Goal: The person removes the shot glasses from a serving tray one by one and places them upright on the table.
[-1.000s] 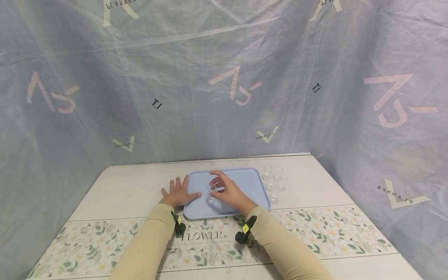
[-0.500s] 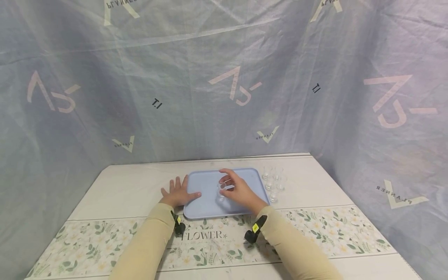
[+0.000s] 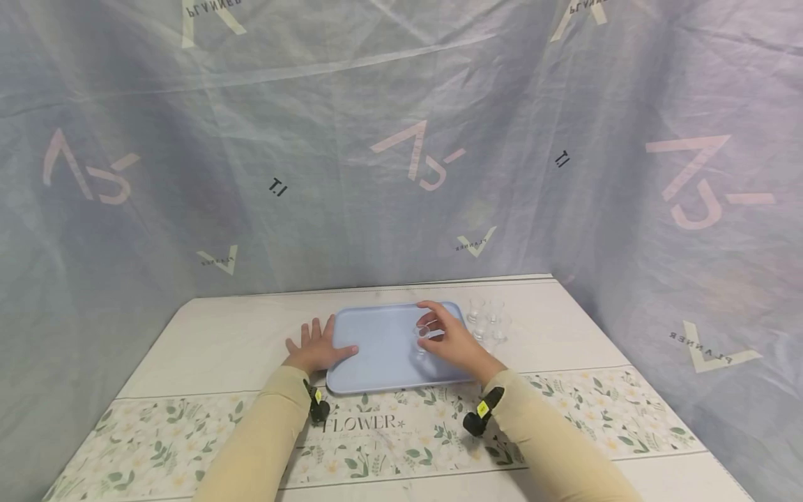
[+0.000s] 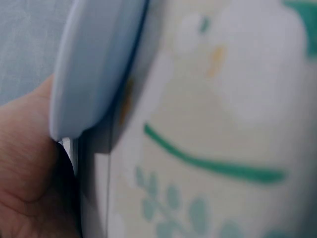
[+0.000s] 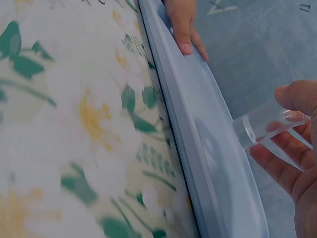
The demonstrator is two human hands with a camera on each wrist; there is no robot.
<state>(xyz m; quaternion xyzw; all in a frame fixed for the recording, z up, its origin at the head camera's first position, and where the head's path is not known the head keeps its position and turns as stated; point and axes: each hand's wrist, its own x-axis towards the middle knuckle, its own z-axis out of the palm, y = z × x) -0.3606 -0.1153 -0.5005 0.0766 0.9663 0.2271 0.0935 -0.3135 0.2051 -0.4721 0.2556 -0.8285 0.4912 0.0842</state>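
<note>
A pale blue tray (image 3: 376, 362) lies on the table in the head view. My right hand (image 3: 454, 343) pinches a small clear shot glass (image 5: 250, 130) between thumb and fingers over the tray's right part. In the right wrist view the glass's thick base is at the tray surface; whether it touches, I cannot tell. My left hand (image 3: 316, 348) rests spread at the tray's left edge, its thumb lying over the rim and its other fingers on the table. The left wrist view shows only part of that hand (image 4: 25, 163) beside the tray rim (image 4: 94, 64).
Several more clear shot glasses (image 3: 495, 312) stand grouped just right of the tray, some partly behind my right hand. A floral band (image 3: 376, 453) with lettering crosses the tablecloth in front. A grey-blue curtain (image 3: 351, 174) hangs behind the table and at its sides.
My right hand has moved rightward across the tray, carrying the shot glass from near the middle towards the right side. My left hand has stayed at the tray's left edge.
</note>
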